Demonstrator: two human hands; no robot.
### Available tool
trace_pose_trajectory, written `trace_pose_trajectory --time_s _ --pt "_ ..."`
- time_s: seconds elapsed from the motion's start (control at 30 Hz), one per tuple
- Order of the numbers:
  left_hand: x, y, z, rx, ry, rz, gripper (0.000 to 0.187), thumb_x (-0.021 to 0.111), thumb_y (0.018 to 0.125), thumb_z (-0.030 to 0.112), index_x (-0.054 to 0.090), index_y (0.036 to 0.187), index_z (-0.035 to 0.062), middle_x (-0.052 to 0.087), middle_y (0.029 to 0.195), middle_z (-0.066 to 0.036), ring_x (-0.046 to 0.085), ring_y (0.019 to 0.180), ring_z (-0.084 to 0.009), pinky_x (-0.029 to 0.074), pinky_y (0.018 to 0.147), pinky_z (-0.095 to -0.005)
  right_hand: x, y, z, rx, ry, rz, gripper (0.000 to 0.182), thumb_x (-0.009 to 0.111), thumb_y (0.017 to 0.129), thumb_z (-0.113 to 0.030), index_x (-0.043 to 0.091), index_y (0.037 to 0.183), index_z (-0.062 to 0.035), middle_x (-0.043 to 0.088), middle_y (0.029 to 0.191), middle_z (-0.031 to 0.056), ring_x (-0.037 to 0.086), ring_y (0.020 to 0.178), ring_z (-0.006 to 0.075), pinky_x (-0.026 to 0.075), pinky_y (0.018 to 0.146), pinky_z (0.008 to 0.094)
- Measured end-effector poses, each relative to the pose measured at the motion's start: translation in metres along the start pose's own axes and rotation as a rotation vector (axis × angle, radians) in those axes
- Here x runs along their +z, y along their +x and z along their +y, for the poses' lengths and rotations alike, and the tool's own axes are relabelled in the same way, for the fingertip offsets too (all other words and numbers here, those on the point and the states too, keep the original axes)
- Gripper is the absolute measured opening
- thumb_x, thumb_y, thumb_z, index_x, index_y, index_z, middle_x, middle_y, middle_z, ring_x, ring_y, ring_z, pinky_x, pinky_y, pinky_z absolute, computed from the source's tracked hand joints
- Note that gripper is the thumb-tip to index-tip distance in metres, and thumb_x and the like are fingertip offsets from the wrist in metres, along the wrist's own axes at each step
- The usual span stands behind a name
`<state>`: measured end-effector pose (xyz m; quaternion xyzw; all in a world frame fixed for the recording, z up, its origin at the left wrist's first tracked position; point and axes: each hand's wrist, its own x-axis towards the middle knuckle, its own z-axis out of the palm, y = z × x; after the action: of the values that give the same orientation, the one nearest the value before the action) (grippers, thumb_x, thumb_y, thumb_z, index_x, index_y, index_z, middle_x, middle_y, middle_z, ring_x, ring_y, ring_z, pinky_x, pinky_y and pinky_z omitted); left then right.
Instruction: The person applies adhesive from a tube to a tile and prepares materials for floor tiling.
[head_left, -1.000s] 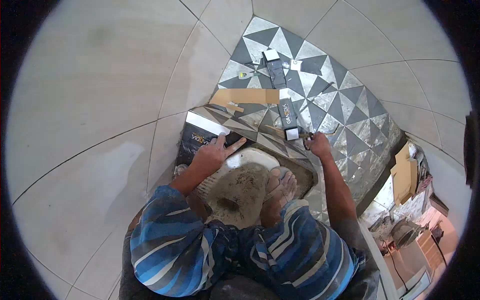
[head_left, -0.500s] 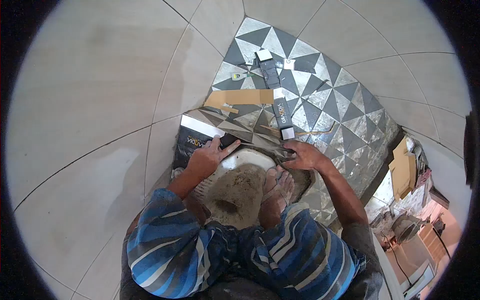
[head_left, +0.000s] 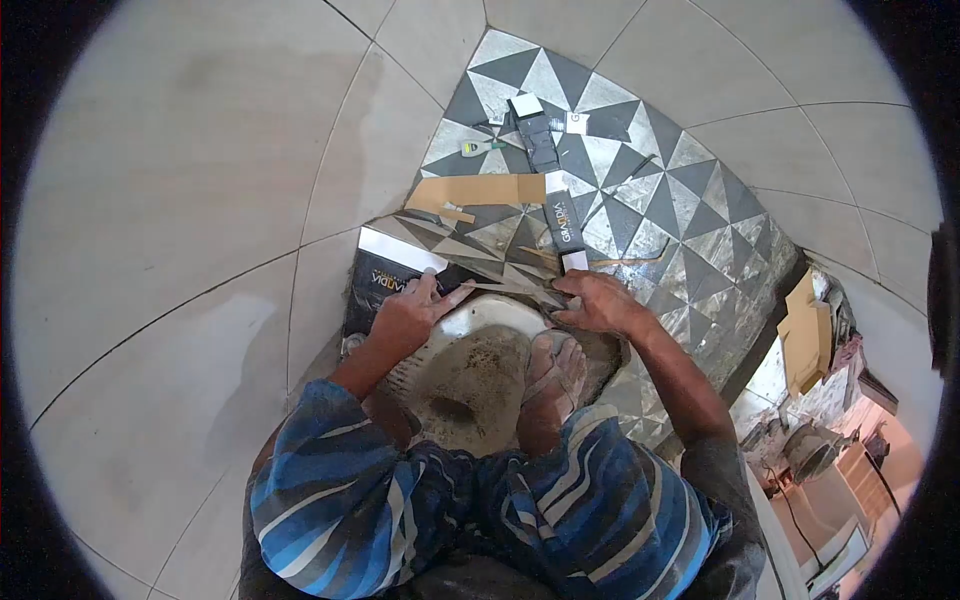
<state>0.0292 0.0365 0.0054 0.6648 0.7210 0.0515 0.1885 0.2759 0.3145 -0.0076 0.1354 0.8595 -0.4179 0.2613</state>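
Note:
A white squat toilet pan, coated with grey dirt, is set in the floor below me. At its far rim, both hands are at the near edge of a patterned tile with grey and white triangles. My left hand pinches around the left part of that edge, index finger and thumb apart, beside a dark piece. Curled over the right end of the edge is my right hand; its fingertips are partly hidden. A black-and-white printed box lies flat just beyond my left hand.
Brown cardboard, dark box strips and a small scraper-like tool lie on the patterned floor. Large beige wall tiles close in the left side. My bare foot rests at the pan's right side. Clutter lies at the lower right.
My right hand has shifted slightly left along the tile's near edge. My left hand stays at about the same place. The near edge of the tile shows as a lighter strip now.

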Motion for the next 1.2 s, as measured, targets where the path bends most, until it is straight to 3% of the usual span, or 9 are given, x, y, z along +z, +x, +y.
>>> trace_pose_trajectory --time_s 0.1,0.17,0.4,0.47,0.7,0.8,0.87,1.2 --pt "0.0 0.0 0.0 0.01 -0.023 -0.002 0.068 0.061 0.089 0.009 0.053 0.152 0.0336 0.056 0.106 -0.016 0.066 0.082 -0.0233 0.06 0.063 -0.0336 -0.001 0.001 0.001 0.003 0.029 -0.05 0.06 0.077 0.087 -0.04 0.064 0.134 -0.0049 0.061 0.138 0.0229 0.06 0.126 0.041 0.049 0.108 0.047" --pt "-0.003 0.0 0.002 -0.062 -0.069 -0.065 0.046 0.057 0.095 0.009 0.069 0.135 0.0266 0.059 0.11 -0.016 0.068 0.091 -0.0275 0.06 0.069 -0.0381 -0.008 -0.001 -0.007 0.023 0.018 -0.056 0.06 0.077 0.087 -0.039 0.064 0.134 -0.0048 0.06 0.141 0.0242 0.059 0.129 0.0413 0.048 0.109 0.0464" --pt "-0.004 0.002 0.003 -0.021 0.009 0.0 0.05 0.057 0.093 0.008 0.066 0.139 0.0264 0.057 0.106 -0.015 0.068 0.09 -0.0276 0.06 0.071 -0.0381 -0.01 0.0 -0.012 0.063 0.003 -0.062 0.06 0.078 0.087 -0.039 0.064 0.135 -0.0054 0.06 0.141 0.0245 0.059 0.129 0.0407 0.047 0.11 0.0463" --pt "-0.005 0.002 0.002 0.006 0.044 -0.039 0.066 0.058 0.094 0.009 0.05 0.154 0.0348 0.06 0.116 -0.022 0.068 0.083 -0.0268 0.061 0.065 -0.0348 -0.012 0.001 -0.013 0.057 0.004 -0.083 0.06 0.077 0.087 -0.039 0.064 0.134 -0.005 0.059 0.142 0.0243 0.058 0.13 0.0405 0.046 0.111 0.0464" --pt "-0.003 0.002 0.002 0.002 -0.055 -0.022 0.064 0.058 0.096 0.012 0.049 0.155 0.0356 0.06 0.117 -0.022 0.068 0.083 -0.0278 0.061 0.065 -0.0352 -0.02 -0.002 -0.02 0.064 -0.033 -0.093 0.062 0.076 0.088 -0.039 0.062 0.137 -0.005 0.058 0.143 0.0242 0.056 0.133 0.04 0.046 0.113 0.0463" --pt "-0.006 0.003 0.004 -0.001 -0.009 0.018 0.067 0.061 0.088 0.005 0.057 0.15 0.0293 0.058 0.106 -0.015 0.066 0.082 -0.0261 0.06 0.067 -0.036 -0.02 -0.002 -0.018 0.05 -0.077 -0.082 0.063 0.076 0.088 -0.04 0.06 0.139 -0.0055 0.057 0.144 0.0249 0.055 0.134 0.0402 0.045 0.113 0.0461" --pt "-0.003 0.003 0.003 0.004 0.02 0.013 0.061 0.059 0.096 0.011 0.053 0.152 0.0344 0.059 0.11 -0.02 0.068 0.08 -0.0256 0.061 0.062 -0.0356 -0.023 -0.001 -0.019 0.034 -0.058 -0.107 0.062 0.075 0.09 -0.041 0.061 0.138 -0.005 0.057 0.144 0.026 0.055 0.134 0.0404 0.045 0.113 0.0455" --pt "-0.002 0.002 0.001 0.023 -0.011 0.06 0.057 0.057 0.097 0.009 0.056 0.15 0.031 0.057 0.102 -0.017 0.067 0.077 -0.0255 0.059 0.062 -0.0365 -0.007 -0.001 -0.008 -0.022 -0.063 -0.02 0.058 0.074 0.091 -0.04 0.063 0.135 -0.0031 0.059 0.142 0.0249 0.056 0.133 0.0397 0.046 0.112 0.0455"
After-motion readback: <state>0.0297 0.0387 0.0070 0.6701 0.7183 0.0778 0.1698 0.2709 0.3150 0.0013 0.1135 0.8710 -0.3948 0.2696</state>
